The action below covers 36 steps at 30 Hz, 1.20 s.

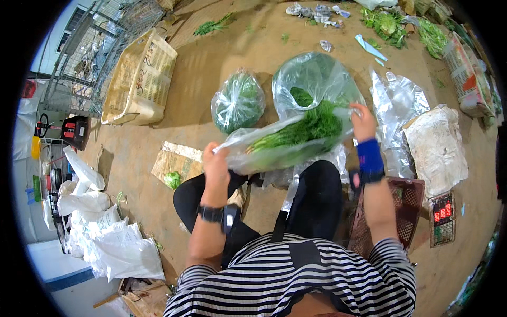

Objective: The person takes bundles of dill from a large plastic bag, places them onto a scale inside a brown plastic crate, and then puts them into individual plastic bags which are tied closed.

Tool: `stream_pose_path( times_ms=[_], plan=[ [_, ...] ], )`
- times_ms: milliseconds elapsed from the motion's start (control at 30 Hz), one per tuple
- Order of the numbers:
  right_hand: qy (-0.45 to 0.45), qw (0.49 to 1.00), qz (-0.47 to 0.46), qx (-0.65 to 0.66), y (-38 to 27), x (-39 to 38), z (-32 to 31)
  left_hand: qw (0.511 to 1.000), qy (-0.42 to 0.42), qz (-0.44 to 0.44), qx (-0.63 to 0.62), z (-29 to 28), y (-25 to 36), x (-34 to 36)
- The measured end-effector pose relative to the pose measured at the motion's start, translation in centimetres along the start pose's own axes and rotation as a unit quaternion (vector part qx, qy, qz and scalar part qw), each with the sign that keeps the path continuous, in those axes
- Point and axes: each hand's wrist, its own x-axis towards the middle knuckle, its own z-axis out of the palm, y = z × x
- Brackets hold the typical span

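A long clear plastic bag [245,166] is stretched across my lap between my two hands. Inside it lies a bunch of feathery green herbs [311,127], its stems toward the left and its fronds toward the right. My left hand [214,162] is closed on the bag's left end. At the other end, the fingers of my right hand [363,120] pinch the plastic near the frond tips. Just beyond stand a tied clear bag of greens [238,103] and a larger, looser bag of greens [311,74].
A cream plastic crate [140,79] stands at the far left beside a wire cage [95,47]. To my right are silvery plastic sheets [398,105], a worn sack [438,148], a brown crate [393,211] and a scale display [442,219]. White sacks [121,243] are heaped at left.
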Motion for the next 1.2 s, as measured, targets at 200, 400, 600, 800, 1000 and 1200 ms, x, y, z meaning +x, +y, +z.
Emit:
stream_pose_path(
  times_ms=[200,400,600,800,1000,1200],
  plan=[
    [0.100,0.986,0.042,-0.127,-9.2,-6.0,-7.7,0.905,0.098,0.200,0.363,-3.1,5.0,-1.4],
    [0.041,0.989,0.019,0.139,-12.1,-6.9,-13.7,0.957,0.023,0.212,0.198,-0.6,9.1,-1.9],
    [-0.022,0.955,0.157,0.249,-16.6,-8.7,-20.3,0.990,-0.126,-0.012,-0.054,1.9,16.0,-4.4],
    [0.050,0.928,0.116,0.351,-19.6,-14.3,-26.3,0.898,-0.401,0.079,-0.165,1.2,23.8,-9.4],
    [-0.104,0.923,0.198,0.312,-20.9,-16.7,-29.6,0.853,-0.496,0.090,-0.139,4.8,22.6,-9.9],
    [0.024,0.828,0.138,0.543,-20.7,-19.6,-28.8,0.763,-0.629,0.095,-0.115,6.6,20.0,-10.5]
  ],
)
